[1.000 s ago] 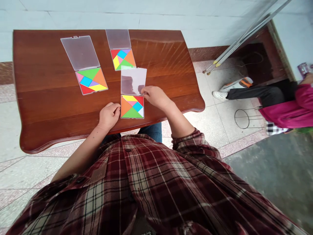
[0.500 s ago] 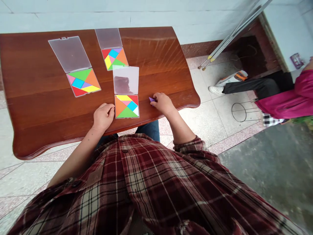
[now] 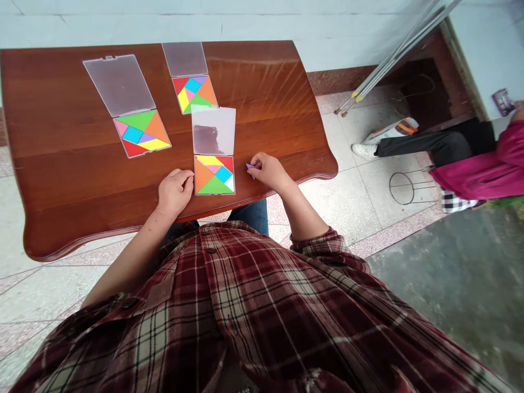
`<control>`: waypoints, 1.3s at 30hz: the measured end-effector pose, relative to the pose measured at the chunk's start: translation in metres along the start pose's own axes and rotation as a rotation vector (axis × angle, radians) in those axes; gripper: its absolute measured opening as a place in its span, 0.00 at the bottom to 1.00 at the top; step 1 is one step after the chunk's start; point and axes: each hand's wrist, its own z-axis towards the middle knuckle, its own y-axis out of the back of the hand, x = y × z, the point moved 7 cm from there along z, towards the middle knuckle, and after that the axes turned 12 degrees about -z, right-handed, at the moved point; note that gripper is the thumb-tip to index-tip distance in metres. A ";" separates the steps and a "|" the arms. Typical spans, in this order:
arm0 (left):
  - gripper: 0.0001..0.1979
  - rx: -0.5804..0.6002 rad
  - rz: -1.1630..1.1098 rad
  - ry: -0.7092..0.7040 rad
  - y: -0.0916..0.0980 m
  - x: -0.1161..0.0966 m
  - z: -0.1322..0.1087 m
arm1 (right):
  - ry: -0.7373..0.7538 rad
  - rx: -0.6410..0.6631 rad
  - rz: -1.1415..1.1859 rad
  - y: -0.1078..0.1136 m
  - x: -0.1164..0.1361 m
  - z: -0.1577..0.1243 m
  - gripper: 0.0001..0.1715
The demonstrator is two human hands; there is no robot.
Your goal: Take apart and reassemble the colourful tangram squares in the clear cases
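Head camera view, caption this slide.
Right hand pinches a purple tangram piece beside an open tangram case, left hand alongside.

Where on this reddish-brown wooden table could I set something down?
The reddish-brown wooden table shows bare wood to the right, beyond the right hand pinching a small purple tangram piece, and along the left side, past the left hand. Mid-table is crowded: three square multicoloured tangram trays with open clear plastic lids.
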 end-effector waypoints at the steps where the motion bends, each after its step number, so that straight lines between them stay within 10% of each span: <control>1: 0.11 0.003 0.001 0.004 0.000 0.000 0.000 | 0.031 0.000 0.020 -0.002 0.008 -0.004 0.07; 11: 0.10 0.014 -0.012 0.005 -0.001 0.000 0.000 | 0.207 0.107 -0.422 -0.028 0.074 -0.023 0.11; 39: 0.12 -0.005 -0.003 -0.013 -0.002 0.001 -0.001 | 0.398 0.157 -0.290 -0.023 0.072 -0.006 0.10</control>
